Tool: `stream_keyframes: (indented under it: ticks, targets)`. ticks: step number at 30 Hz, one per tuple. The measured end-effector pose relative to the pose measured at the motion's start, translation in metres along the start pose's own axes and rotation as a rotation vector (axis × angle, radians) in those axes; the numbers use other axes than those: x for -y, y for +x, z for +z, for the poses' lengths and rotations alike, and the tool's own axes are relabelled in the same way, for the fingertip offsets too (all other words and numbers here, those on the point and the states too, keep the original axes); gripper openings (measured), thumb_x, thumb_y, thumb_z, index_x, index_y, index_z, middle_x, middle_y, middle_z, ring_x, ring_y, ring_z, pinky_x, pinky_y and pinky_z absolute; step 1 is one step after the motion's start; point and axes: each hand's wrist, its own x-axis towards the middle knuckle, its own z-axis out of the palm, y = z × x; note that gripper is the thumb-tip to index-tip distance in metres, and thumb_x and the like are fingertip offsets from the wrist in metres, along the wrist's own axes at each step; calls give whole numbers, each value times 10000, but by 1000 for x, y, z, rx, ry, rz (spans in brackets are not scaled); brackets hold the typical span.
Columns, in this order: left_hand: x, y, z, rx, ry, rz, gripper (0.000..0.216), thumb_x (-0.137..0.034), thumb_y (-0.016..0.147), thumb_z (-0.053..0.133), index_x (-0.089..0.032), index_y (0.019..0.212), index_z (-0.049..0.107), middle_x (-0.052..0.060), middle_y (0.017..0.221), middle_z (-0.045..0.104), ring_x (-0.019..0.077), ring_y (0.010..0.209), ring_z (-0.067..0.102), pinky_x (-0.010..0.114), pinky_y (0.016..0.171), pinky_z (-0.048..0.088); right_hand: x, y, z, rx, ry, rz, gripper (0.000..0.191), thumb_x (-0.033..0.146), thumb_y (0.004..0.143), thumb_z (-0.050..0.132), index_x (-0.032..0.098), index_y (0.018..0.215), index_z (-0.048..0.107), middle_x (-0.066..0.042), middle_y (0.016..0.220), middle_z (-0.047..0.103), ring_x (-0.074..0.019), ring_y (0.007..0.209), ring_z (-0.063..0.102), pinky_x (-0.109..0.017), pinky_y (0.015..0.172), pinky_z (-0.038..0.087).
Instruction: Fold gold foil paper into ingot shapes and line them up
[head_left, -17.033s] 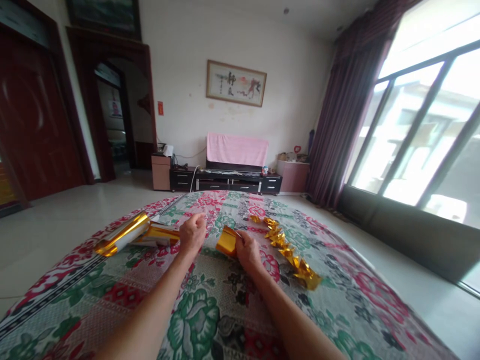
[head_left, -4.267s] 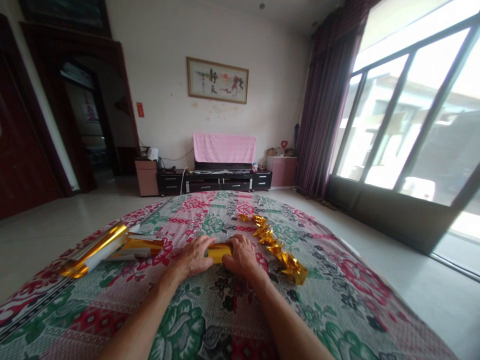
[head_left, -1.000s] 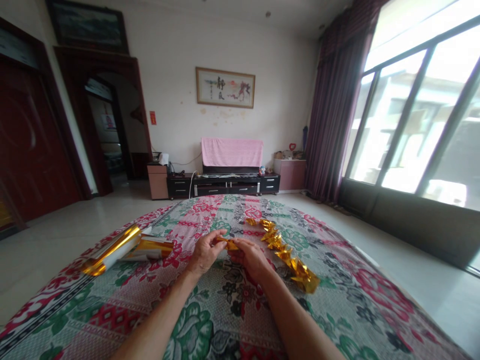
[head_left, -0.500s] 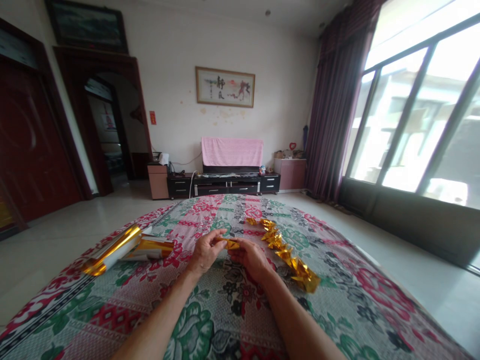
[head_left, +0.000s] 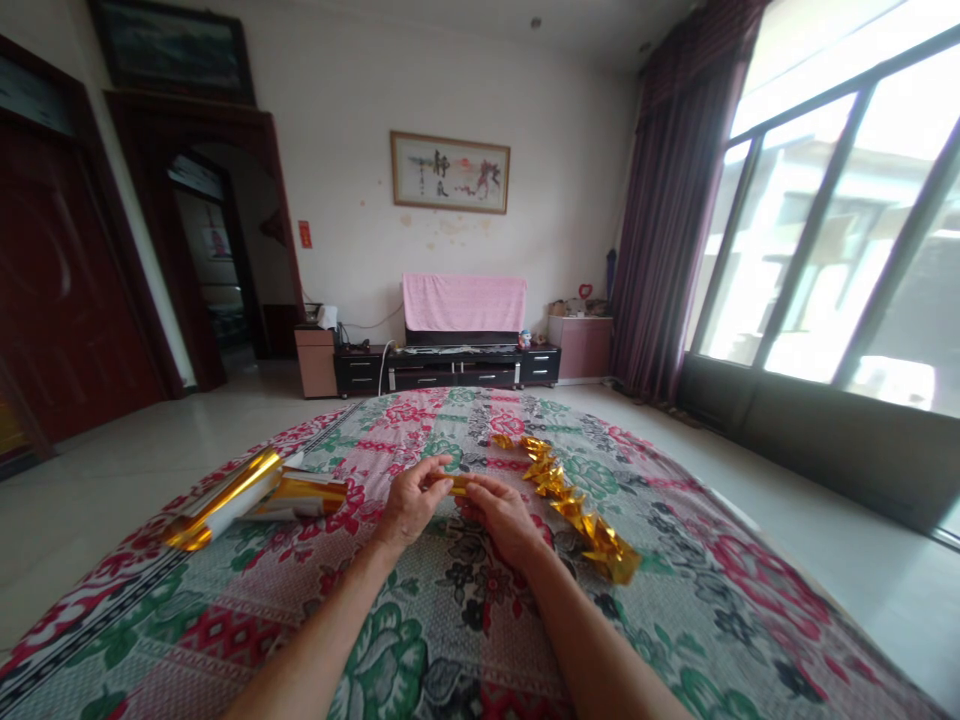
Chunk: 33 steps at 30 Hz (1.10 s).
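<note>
Between my two hands, just above the patterned cloth, is a small folded piece of gold foil paper (head_left: 454, 485). My left hand (head_left: 414, 500) pinches its left end between thumb and fingers. The right end is gripped by my right hand (head_left: 501, 510), whose thumb lies along the foil. Much of the piece is hidden by the fingers. To the right of my right hand runs a slanting row of folded gold foil pieces (head_left: 564, 497). On the left lie curled sheets of gold foil paper (head_left: 225, 503), with pale undersides showing.
A floral cloth (head_left: 390, 655) in red, green and grey covers the round-edged table. Beyond it stand a low black TV cabinet (head_left: 427, 380) and a screen under a pink towel (head_left: 465, 303). A curtain (head_left: 660, 220) and large windows are at right.
My right thumb and fingers have shifted slightly left over the foil piece, so less of it shows. My left hand, the foil row and the sheets stay put.
</note>
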Motion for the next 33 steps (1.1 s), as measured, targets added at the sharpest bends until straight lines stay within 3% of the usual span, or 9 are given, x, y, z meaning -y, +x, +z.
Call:
stream_keyframes:
  ticks: [7, 11, 15, 33]
  targets:
    - [1, -1, -1, 68, -198, -164, 508, -331, 639, 645, -124, 1095, 558, 14, 753, 629, 115, 633, 571, 211, 581, 447, 1, -1, 2, -27, -15, -22, 340, 401, 668, 666, 184, 927, 685, -48, 922, 679, -146, 773, 607, -251, 697, 459]
    - [2, -3, -5, 84, -215, -241, 415, -364, 642, 645, -112, 971, 609, 25, 710, 643, 121, 609, 582, 208, 548, 428, 3, -2, 2, -47, -35, -28, 343, 410, 668, 662, 187, 928, 684, -45, 892, 679, -157, 770, 602, -258, 679, 462]
    - [3, -4, -8, 84, -220, -251, 344, -391, 640, 643, -118, 849, 652, 35, 682, 654, 129, 594, 591, 209, 531, 420, 6, -2, 4, -61, -37, -13, 365, 435, 643, 676, 187, 911, 687, -48, 889, 678, -164, 765, 596, -268, 681, 463]
    - [5, -3, -6, 43, -172, -257, 271, -380, 647, 639, -130, 749, 662, 0, 551, 622, 120, 527, 571, 205, 497, 413, 1, 0, 3, -73, -33, -24, 313, 416, 649, 670, 200, 873, 696, -36, 845, 687, -164, 728, 604, -286, 691, 456]
